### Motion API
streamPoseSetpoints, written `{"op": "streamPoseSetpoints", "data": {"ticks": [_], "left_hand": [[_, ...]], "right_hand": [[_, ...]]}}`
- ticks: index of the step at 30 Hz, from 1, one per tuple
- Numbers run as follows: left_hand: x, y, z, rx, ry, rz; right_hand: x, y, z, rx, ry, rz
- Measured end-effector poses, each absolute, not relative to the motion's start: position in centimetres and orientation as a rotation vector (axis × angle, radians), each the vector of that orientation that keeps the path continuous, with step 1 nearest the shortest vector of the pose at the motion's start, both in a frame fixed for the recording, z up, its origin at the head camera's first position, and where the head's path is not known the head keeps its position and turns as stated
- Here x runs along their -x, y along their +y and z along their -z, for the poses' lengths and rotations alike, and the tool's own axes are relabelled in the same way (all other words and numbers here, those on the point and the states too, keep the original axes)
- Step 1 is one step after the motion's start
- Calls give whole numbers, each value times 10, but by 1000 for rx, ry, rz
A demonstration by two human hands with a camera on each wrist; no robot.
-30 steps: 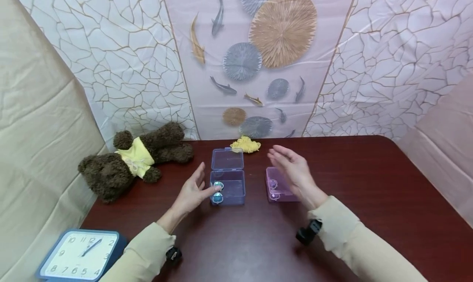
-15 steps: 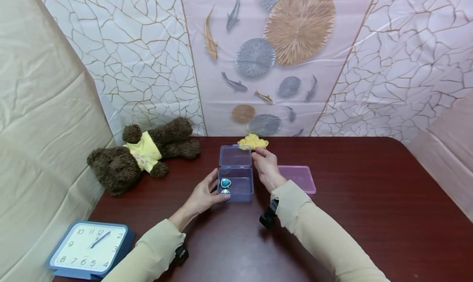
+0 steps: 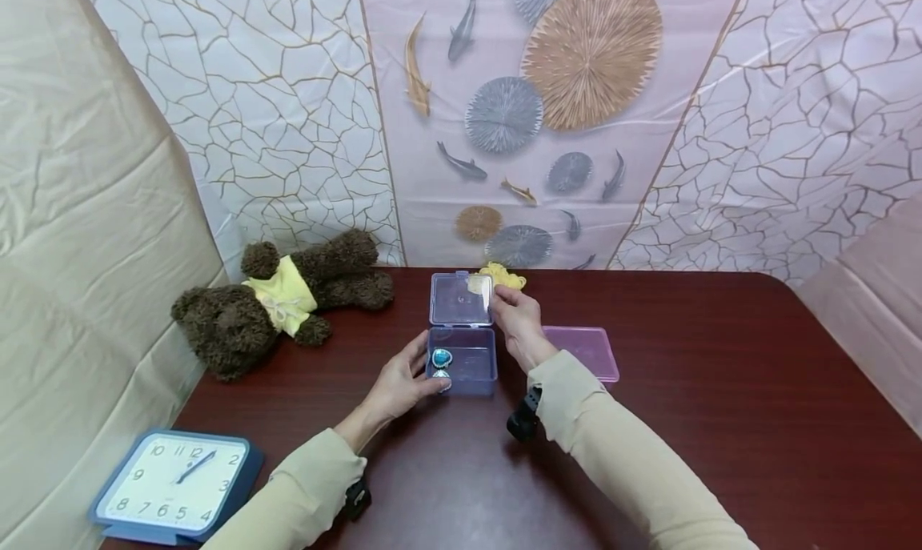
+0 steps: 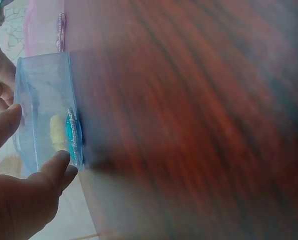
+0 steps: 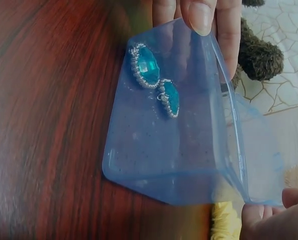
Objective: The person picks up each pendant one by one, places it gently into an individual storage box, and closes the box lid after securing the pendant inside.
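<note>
A see-through blue plastic box (image 3: 471,386) stands on the table with its hinged lid (image 3: 450,298) raised at the back. Two teal heart-shaped gems (image 3: 442,358) with silvery beaded rims lie at the box's left side. My left hand (image 3: 394,386) holds that side, thumb at the front corner and fingers along the left wall. In the right wrist view, its thumb (image 5: 200,17) overlaps the box wall. My right hand (image 3: 520,324) pinches the lid's right edge between thumb and fingers. Both gems (image 5: 148,67) show through the box in the right wrist view.
A closed pink plastic box (image 3: 585,350) stands right of the blue one, partly behind my right arm. Yellow stringy material (image 3: 507,278) lies behind the lid. A brown teddy bear (image 3: 223,330) lies at the left, and a blue-framed clock (image 3: 173,478) is at front left.
My right hand has moved left from over the pink box to the blue box's lid, which now tilts further upright. My left hand has settled on the box's left side.
</note>
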State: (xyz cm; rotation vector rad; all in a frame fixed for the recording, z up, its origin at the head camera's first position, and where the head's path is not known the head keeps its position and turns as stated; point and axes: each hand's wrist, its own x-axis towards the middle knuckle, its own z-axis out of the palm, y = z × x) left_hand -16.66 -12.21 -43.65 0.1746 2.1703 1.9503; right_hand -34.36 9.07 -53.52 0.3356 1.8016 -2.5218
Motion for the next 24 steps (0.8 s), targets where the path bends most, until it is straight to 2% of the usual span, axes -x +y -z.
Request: {"op": "streamPoseSetpoints", "data": {"ticks": [6, 9, 19, 24], "left_hand": [[166, -121, 435, -170, 2161, -1958], [166, -121, 435, -169, 2165, -1954], [165, -122, 434, -175, 2164, -1950], [165, -122, 433, -171, 2205, -1918]], "right_hand": [[260, 70, 421, -390, 2021, 2364], [233, 67, 390, -359, 2165, 2273], [197, 82, 388, -106, 2293, 2114], [179, 88, 391, -92, 2289, 2058]]}}
